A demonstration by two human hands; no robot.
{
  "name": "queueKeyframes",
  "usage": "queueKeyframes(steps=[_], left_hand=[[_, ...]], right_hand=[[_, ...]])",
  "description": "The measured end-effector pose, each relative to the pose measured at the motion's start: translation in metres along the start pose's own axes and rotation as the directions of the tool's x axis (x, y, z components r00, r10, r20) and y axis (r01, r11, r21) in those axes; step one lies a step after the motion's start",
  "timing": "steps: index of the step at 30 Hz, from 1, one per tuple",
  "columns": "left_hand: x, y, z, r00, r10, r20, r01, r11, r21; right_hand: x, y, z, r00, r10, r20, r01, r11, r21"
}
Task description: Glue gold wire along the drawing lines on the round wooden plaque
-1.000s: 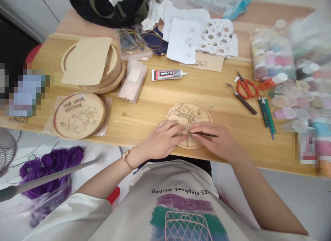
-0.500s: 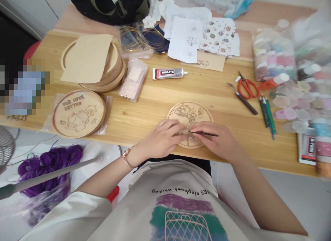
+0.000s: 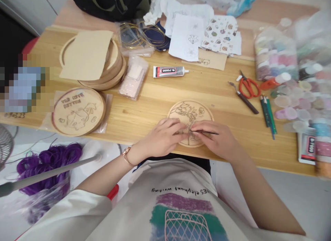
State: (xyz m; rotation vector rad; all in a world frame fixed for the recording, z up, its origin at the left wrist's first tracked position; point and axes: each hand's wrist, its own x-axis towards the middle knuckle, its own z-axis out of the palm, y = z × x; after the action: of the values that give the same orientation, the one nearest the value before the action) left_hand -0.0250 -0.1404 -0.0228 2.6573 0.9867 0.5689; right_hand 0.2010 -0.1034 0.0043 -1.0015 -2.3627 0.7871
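Note:
A round wooden plaque (image 3: 186, 108) with dark line drawings of leaves and a stem lies flat at the table's front edge. My right hand (image 3: 213, 135) rests over its right side, closed round a slim dark tweezers-like tool (image 3: 208, 132). The tool's tip meets the drawn stem near the middle of the plaque. From the left, my left hand (image 3: 168, 137) lies over the plaque, thumb and forefinger brought together beside that tip. Whatever those fingers pinch is too small to make out. Part of the drawing is hidden under both hands.
A glue tube (image 3: 169, 71) lies beyond the plaque. To the right are a craft knife (image 3: 247, 102), red-handled scissors (image 3: 249, 87), pencils (image 3: 267, 113) and small jars (image 3: 287, 103). Another drawn plaque (image 3: 79, 111) and stacked wooden discs (image 3: 113, 70) stand left. Gold wire (image 3: 131, 34) lies behind.
The camera view has shifted very slightly. Both hands and the tool keep almost the same place on the plaque.

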Motion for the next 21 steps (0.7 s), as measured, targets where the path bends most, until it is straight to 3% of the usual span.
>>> queueKeyframes(steps=[11, 21], left_hand=[[0.0005, -0.0004, -0.0012, 1.0, -0.006, 0.014, 0.006, 1.0, -0.01], [0.0004, -0.0001, -0.0004, 1.0, -0.008, 0.009, 0.008, 1.0, -0.017]], right_hand=[[-0.0016, -0.0026, 0.0037, 0.999, 0.032, -0.02, -0.033, 0.998, -0.045], [-0.0025, -0.0071, 0.0074, 0.996, -0.012, -0.087, 0.0, 0.991, -0.138]])
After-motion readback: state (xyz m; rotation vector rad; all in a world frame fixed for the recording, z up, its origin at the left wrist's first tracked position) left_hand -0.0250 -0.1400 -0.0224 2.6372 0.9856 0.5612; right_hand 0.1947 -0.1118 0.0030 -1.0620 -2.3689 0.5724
